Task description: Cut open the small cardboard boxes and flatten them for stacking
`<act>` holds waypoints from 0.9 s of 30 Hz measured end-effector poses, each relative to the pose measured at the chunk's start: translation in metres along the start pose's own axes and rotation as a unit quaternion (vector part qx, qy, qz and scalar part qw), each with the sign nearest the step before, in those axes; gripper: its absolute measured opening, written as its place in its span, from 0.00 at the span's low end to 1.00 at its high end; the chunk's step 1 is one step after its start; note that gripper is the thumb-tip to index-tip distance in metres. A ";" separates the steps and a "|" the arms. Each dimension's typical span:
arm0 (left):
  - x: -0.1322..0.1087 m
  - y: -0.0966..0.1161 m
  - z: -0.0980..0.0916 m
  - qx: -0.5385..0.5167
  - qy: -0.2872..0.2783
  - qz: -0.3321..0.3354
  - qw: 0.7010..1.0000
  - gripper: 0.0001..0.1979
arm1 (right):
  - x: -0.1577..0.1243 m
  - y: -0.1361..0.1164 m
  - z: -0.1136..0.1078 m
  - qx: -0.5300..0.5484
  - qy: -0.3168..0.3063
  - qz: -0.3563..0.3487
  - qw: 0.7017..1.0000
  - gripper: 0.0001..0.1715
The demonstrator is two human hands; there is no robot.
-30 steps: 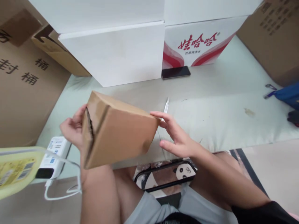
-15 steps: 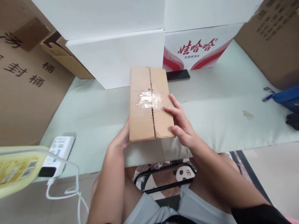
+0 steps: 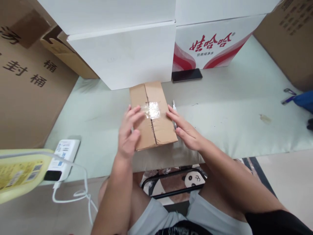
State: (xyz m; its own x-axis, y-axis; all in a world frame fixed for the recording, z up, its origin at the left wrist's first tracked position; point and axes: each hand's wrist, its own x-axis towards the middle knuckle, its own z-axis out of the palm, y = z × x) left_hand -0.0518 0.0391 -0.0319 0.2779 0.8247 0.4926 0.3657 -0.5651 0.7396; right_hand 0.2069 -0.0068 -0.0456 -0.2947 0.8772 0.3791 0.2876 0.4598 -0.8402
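Note:
A small brown cardboard box (image 3: 161, 130) lies on the pale green padded surface, its two top flaps meeting at a seam. Clear tape (image 3: 154, 110) crosses the middle of that seam. Over the box's left edge is my left hand (image 3: 128, 133), slightly blurred, thumb and fingers apart, with fingertips over the top. My right hand (image 3: 184, 129) rests along the right edge, fingers stretched out and touching the cardboard. Partly hidden beside that hand is a thin metallic object (image 3: 174, 106) whose kind I cannot make out.
White cartons (image 3: 122, 55) stand stacked behind, one with red lettering (image 3: 211, 42). A black phone (image 3: 187, 75) lies before them. Large brown cartons (image 3: 22, 98) flank the left. A white power bank (image 3: 65, 156) with a cable and a yellow packet (image 3: 24, 173) are nearby. Blue pouch (image 3: 304, 101) at right.
The box has come down onto the surface and turned slightly, shifting left and uncovering the phone and the metallic object. My left hand has moved from the box's side up over its left edge.

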 end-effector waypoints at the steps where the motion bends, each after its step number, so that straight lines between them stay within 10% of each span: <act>1: 0.000 0.006 0.004 -0.013 0.002 0.022 1.000 0.24 | 0.000 0.004 0.002 -0.021 0.036 0.019 0.999 0.33; 4: -0.001 0.014 0.009 -0.038 0.007 0.047 0.998 0.21 | 0.002 0.013 0.006 -0.166 0.097 0.120 0.974 0.28; 11: -0.005 0.013 0.002 -0.009 -0.010 0.022 1.000 0.22 | 0.007 0.012 -0.001 -0.352 0.000 0.279 0.893 0.14; 15: -0.008 0.021 0.008 0.003 -0.013 0.025 1.000 0.22 | 0.014 0.007 -0.015 -0.183 0.065 0.329 0.924 0.15; 20: -0.016 0.040 0.021 0.017 -0.027 0.046 0.998 0.21 | 0.024 -0.007 -0.028 0.138 0.215 0.227 0.940 0.25; 27: -0.019 0.045 0.030 0.029 -0.036 0.055 0.997 0.22 | 0.023 -0.011 -0.036 0.207 0.302 0.142 0.920 0.21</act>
State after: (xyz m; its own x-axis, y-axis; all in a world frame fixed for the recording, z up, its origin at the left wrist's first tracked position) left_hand -0.0145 -0.0032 -0.0217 0.3809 0.7550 0.5338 0.3792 -0.6541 0.6545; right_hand 0.2295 0.0137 -0.0140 0.3345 0.9281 0.1635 -0.1343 0.2186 -0.9665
